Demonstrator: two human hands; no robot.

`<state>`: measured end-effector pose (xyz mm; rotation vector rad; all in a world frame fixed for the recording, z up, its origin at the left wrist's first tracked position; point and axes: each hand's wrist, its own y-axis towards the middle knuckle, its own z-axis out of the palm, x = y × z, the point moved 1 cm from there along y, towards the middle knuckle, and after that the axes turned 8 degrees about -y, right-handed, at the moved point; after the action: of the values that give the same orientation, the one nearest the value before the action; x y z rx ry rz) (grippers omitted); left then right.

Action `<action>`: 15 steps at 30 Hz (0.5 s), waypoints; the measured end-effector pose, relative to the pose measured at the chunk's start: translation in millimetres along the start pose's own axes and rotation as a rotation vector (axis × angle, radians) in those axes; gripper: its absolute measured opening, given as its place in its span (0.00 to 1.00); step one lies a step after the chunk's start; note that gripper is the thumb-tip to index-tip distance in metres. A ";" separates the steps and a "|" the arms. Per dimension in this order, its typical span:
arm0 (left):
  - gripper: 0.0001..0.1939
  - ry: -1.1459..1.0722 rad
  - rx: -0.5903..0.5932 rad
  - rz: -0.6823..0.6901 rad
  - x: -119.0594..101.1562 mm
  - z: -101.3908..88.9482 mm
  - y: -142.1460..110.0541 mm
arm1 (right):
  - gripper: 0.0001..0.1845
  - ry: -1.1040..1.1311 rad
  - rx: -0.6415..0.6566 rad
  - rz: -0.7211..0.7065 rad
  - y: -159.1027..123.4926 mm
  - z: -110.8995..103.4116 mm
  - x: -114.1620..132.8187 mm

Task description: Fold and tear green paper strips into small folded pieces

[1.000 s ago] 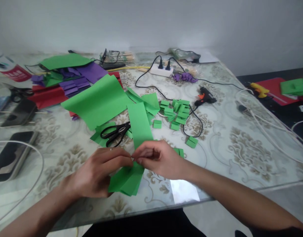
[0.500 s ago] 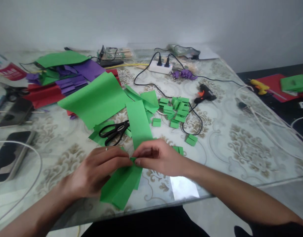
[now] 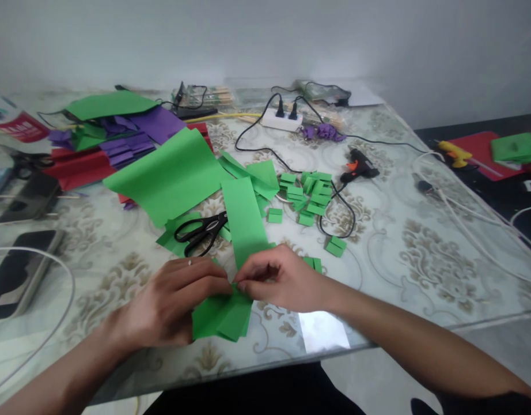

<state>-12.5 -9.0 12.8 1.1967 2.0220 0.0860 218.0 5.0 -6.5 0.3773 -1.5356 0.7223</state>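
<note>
My left hand (image 3: 173, 300) grips the upper edge of a creased green paper strip (image 3: 224, 317), its fingers bent over the sheet. Thumb and forefinger of my right hand (image 3: 278, 276) pinch the same strip, close beside the left fingertips. Part of the strip is covered by my left hand. Just beyond lies a flat green strip (image 3: 246, 216), running under my fingers. Black-handled scissors (image 3: 200, 230) rest to its left, their blades partly under the paper. Several small folded green pieces (image 3: 308, 190) are heaped to the right.
A large curled green sheet (image 3: 170, 173) lies behind the scissors. A black glue gun (image 3: 359, 165) with a looping cord stands right of the heap. A white power strip (image 3: 281, 119) is at the back. A phone (image 3: 21, 271) and a white cable lie left.
The lower end of the green strip has swung up and to the right. Both hands have shifted only slightly and still hold it.
</note>
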 end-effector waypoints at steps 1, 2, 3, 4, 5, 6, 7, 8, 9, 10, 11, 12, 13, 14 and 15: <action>0.15 -0.001 0.003 0.002 -0.6 0.1 0.4 | 0.04 -0.003 -0.001 0.006 -0.2 0.0 0.1; 0.15 -0.003 0.006 0.002 -1.0 0.3 0.6 | 0.04 0.000 -0.001 0.013 -0.3 0.0 0.2; 0.15 -0.008 0.008 0.001 -1.1 0.5 0.7 | 0.04 0.009 0.001 0.021 -0.3 0.1 0.3; 0.15 -0.014 0.005 -0.002 -1.0 0.7 0.6 | 0.04 0.021 0.003 0.028 -0.3 0.1 0.4; 0.15 -0.022 0.003 -0.006 -0.7 0.9 0.3 | 0.04 0.035 0.006 0.032 -0.2 0.2 0.5; 0.15 -0.030 0.002 -0.008 -0.4 1.1 0.0 | 0.04 0.047 0.009 0.034 0.0 0.2 0.6; 0.15 -0.034 0.001 -0.012 0.0 1.3 -0.5 | 0.04 0.059 0.012 0.033 0.1 0.2 0.7; 0.15 -0.033 0.001 -0.014 0.4 1.5 -1.0 | 0.03 0.068 0.016 0.031 0.1 0.2 0.9; 0.14 -0.029 -0.001 -0.013 0.6 1.6 -1.4 | 0.03 0.073 0.018 0.029 0.2 0.2 1.1; 0.14 -0.023 0.001 -0.011 0.6 1.8 -1.7 | 0.03 0.075 0.021 0.027 0.2 0.2 1.3; 0.13 -0.018 0.004 -0.011 0.4 2.0 -1.8 | 0.03 0.074 0.024 0.028 0.2 0.2 1.4; 0.12 -0.016 0.006 -0.012 0.0 2.2 -1.6 | 0.03 0.071 0.025 0.030 0.1 0.2 1.5; 0.11 -0.020 0.004 -0.017 -0.6 2.5 -1.0 | 0.03 0.067 0.028 0.031 0.0 0.1 1.5; 0.10 -0.032 -0.001 -0.020 -1.4 2.8 -0.2 | 0.03 0.060 0.033 0.029 -0.1 0.1 1.5; 0.09 -0.047 -0.003 -0.024 -2.3 3.1 0.8 | 0.03 0.050 0.038 0.025 -0.1 -0.1 1.4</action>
<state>-9.3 -11.3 12.3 1.1623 1.9937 0.0483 218.0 5.2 -5.1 0.3664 -1.4829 0.7764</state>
